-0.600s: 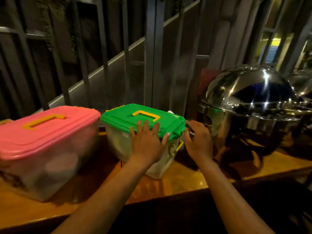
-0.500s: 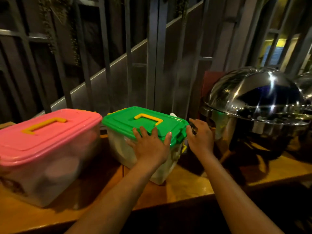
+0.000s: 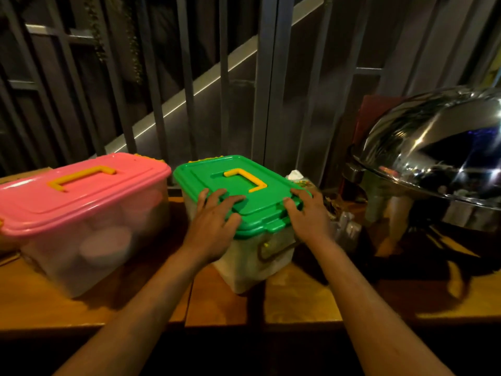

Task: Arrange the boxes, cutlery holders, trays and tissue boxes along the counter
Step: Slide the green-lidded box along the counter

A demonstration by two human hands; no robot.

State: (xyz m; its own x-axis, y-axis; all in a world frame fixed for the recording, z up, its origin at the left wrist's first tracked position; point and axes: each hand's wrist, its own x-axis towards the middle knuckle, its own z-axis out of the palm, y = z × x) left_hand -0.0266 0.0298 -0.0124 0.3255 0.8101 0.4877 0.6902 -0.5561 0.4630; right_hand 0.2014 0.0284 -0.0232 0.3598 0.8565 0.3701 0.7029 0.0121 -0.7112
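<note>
A clear plastic box with a green lid and yellow handle (image 3: 238, 183) stands on the wooden counter (image 3: 295, 297). My left hand (image 3: 214, 223) lies flat over the lid's near left edge, fingers spread. My right hand (image 3: 309, 215) grips the lid's right edge. A bigger clear box with a pink lid (image 3: 78, 191) stands just left of it, almost touching at the back. Just right of the green box, partly hidden by my right hand, is a tissue box (image 3: 298, 176) with white tissue sticking up.
A shiny steel chafing dish with a domed lid (image 3: 439, 158) stands on the counter at the right. Metal railings and dark bars (image 3: 225, 77) run right behind the boxes. Bare counter lies in front of the boxes up to the near edge.
My right hand came from the box's right side up onto the lid's right edge. My left hand slid further onto the lid. The green box sits turned, closer to the pink box.
</note>
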